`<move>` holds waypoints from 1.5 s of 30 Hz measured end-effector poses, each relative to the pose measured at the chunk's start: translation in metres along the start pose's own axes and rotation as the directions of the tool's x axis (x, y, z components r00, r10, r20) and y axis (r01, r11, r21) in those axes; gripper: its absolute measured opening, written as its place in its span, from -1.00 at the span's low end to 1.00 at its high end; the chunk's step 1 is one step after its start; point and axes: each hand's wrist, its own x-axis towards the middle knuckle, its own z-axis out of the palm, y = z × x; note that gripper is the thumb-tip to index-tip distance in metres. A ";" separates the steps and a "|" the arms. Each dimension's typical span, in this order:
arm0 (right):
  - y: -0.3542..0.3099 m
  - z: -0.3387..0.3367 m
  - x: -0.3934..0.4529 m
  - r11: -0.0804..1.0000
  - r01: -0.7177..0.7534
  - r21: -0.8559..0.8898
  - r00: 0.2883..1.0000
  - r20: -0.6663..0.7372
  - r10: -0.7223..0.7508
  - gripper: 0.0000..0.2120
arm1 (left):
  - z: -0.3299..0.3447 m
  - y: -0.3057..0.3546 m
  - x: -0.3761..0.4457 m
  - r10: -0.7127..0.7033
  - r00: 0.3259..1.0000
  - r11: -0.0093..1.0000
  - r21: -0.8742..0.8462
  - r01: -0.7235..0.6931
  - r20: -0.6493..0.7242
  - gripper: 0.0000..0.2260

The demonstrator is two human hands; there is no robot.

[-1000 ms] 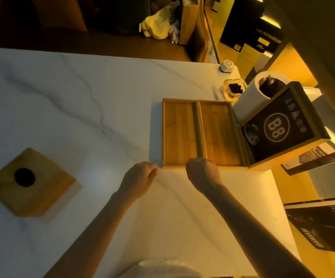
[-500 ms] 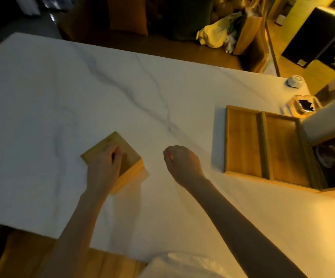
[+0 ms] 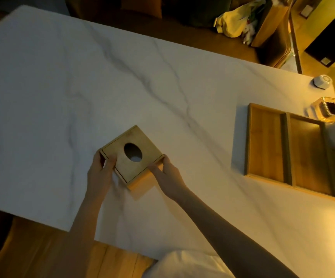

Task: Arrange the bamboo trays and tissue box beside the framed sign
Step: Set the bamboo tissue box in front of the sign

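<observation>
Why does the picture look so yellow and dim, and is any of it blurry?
Head view: warm light from the right tints the trays amber; the table's left side stays grey and soft; the tissue box throws a shadow toward the viewer; the wide lens bends the table edges.

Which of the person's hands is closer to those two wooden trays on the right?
The right hand. It grips the tissue box on the side facing the trays; the left hand grips the far side.
</observation>
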 end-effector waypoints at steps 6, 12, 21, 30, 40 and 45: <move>0.001 0.003 0.003 1.000 -0.001 -0.019 0.998 -0.066 0.000 -0.74 | 0.002 0.002 0.000 0.029 0.999 0.998 0.055 -0.028 -0.022 -0.82; 0.002 -0.016 -0.007 1.000 -0.011 0.021 0.993 -0.116 0.013 -0.67 | 0.011 0.017 -0.004 0.116 0.993 0.972 0.203 -0.114 0.000 -0.85; 0.017 -0.076 -0.043 0.985 0.099 0.145 0.936 -0.350 -0.042 -0.69 | 0.061 0.067 -0.024 0.293 0.952 0.920 0.244 -0.305 0.085 -0.82; 0.063 -0.143 -0.109 0.968 0.176 0.176 0.786 -0.617 -0.031 -0.62 | 0.141 0.107 -0.072 0.448 0.853 0.866 0.108 -0.488 0.269 -0.83; 0.143 -0.209 -0.187 0.963 0.019 0.270 0.638 -0.744 0.196 -0.53 | 0.251 0.113 -0.153 0.485 0.753 0.824 0.056 -0.564 0.444 -0.79; 0.182 -0.232 -0.220 0.935 0.012 0.356 0.599 -0.751 0.278 -0.61 | 0.300 0.105 -0.194 0.406 0.764 0.861 0.070 -0.503 0.502 -0.78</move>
